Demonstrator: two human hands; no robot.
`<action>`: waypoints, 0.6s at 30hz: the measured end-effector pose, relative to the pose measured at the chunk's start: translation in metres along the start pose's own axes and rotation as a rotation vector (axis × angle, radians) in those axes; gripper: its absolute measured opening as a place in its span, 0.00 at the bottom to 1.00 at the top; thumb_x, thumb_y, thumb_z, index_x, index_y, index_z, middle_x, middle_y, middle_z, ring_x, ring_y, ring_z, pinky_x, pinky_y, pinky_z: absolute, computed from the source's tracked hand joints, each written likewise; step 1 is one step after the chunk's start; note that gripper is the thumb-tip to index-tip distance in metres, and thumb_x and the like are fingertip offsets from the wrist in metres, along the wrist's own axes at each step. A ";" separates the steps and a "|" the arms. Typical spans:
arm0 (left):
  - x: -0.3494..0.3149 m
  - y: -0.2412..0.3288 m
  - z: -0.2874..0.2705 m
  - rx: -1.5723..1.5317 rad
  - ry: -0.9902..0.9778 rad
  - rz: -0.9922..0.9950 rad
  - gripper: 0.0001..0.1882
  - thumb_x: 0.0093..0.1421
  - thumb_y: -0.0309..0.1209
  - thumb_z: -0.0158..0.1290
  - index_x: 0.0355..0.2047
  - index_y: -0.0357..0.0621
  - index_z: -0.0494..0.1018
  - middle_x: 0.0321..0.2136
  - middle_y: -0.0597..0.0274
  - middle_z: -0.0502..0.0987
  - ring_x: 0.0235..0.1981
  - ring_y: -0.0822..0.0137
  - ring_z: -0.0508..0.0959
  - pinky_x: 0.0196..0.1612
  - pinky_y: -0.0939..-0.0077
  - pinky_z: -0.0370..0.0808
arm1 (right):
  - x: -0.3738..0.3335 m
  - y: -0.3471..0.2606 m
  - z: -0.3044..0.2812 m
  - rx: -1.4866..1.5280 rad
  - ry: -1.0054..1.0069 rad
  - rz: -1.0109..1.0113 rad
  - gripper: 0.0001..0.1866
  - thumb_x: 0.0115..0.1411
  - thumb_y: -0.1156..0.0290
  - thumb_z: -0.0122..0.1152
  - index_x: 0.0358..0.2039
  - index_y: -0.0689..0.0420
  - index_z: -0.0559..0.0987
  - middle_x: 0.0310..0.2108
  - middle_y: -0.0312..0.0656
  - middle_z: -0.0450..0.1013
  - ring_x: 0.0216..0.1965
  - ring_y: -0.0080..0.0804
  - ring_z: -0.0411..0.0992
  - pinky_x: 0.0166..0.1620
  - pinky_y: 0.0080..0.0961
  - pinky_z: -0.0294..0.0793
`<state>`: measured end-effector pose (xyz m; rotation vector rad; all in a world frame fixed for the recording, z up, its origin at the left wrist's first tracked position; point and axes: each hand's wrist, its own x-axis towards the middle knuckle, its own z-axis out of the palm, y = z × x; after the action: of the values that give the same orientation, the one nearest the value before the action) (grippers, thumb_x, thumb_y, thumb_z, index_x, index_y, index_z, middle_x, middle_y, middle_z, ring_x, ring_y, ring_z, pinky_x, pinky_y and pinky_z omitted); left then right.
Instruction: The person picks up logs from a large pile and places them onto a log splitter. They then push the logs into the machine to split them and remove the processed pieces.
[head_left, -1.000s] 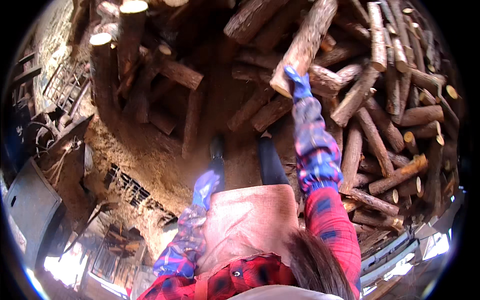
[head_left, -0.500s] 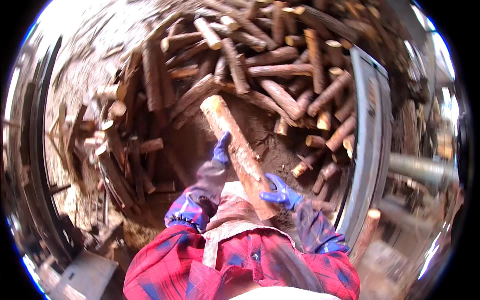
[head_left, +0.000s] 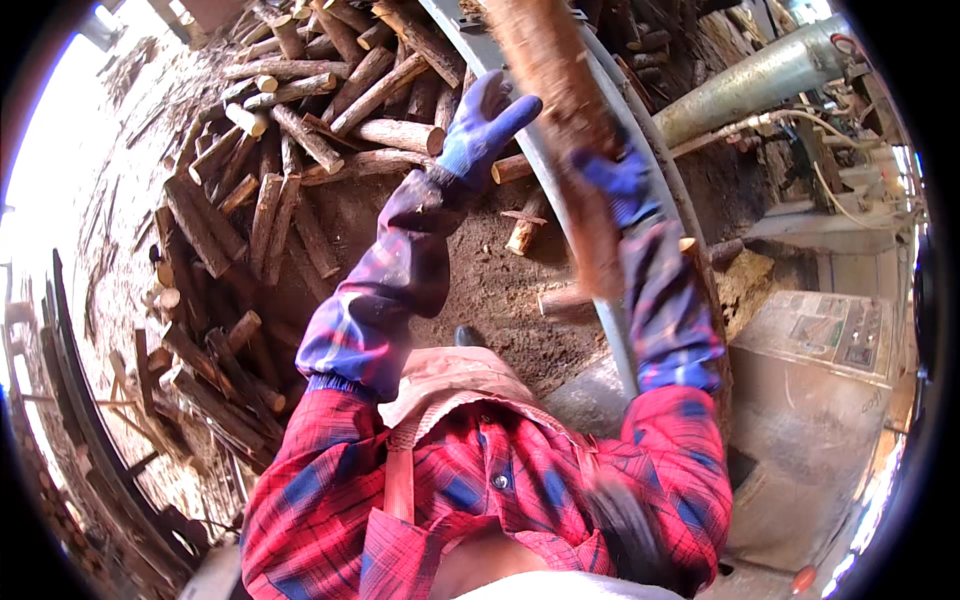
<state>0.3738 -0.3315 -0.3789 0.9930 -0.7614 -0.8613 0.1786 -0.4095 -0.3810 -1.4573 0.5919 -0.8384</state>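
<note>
A bark-covered log (head_left: pixel 555 80), smeared by motion, stands lengthwise over the grey metal rail (head_left: pixel 462 38) on the right. My right hand (head_left: pixel 625 185), in a blue-purple glove, is against the log's right side with its thumb across the bark; its other fingers are partly hidden. To the left of the log is my left hand (head_left: pixel 480 135), gloved alike, its thumb and fingers apart. It appears to hold nothing, with a fingertip close to the bark.
A heap of cut logs (head_left: pixel 290 75) curves round the far and left sides on bare earth. At the right are a thick metal cylinder (head_left: pixel 750 85) and a dusty control box (head_left: pixel 820 345) with buttons. A short log (head_left: pixel 525 228) lies by the rail.
My view has turned right. The log has gone from in front of my body to over the rail. My left hand has come off it; my right hand has moved up along its side.
</note>
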 end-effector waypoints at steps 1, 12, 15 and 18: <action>0.004 -0.006 0.011 0.056 -0.140 0.112 0.24 0.64 0.37 0.54 0.54 0.33 0.68 0.50 0.55 0.73 0.55 0.64 0.69 0.60 0.72 0.63 | -0.010 -0.054 -0.040 -0.303 0.086 -0.006 0.41 0.49 0.74 0.74 0.62 0.62 0.62 0.50 0.44 0.71 0.48 0.28 0.72 0.50 0.25 0.76; -0.359 -0.082 -0.271 0.645 0.517 -0.797 0.22 0.59 0.48 0.57 0.29 0.37 0.77 0.21 0.63 0.75 0.24 0.66 0.69 0.29 0.63 0.67 | 0.025 0.044 -0.206 -1.502 -0.039 0.096 0.42 0.52 0.56 0.71 0.62 0.61 0.63 0.52 0.50 0.71 0.49 0.37 0.72 0.51 0.33 0.74; -0.460 -0.064 -0.312 0.982 0.458 -0.879 0.30 0.55 0.58 0.57 0.26 0.36 0.78 0.21 0.55 0.75 0.26 0.59 0.72 0.33 0.60 0.68 | -0.004 0.019 -0.214 -1.825 0.137 -0.164 0.39 0.55 0.53 0.67 0.61 0.61 0.65 0.54 0.51 0.70 0.51 0.39 0.71 0.52 0.34 0.73; -0.549 -0.080 -0.350 0.970 0.708 -1.007 0.35 0.54 0.62 0.55 0.30 0.35 0.80 0.26 0.48 0.79 0.34 0.49 0.78 0.38 0.55 0.70 | 0.025 -0.007 -0.092 -1.627 0.363 -0.949 0.37 0.58 0.49 0.64 0.60 0.61 0.67 0.55 0.52 0.69 0.53 0.41 0.70 0.53 0.35 0.72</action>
<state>0.4009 0.2607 -0.6598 2.4956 0.0557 -0.8471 0.1199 -0.4848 -0.3763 -3.2515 0.9273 -1.4680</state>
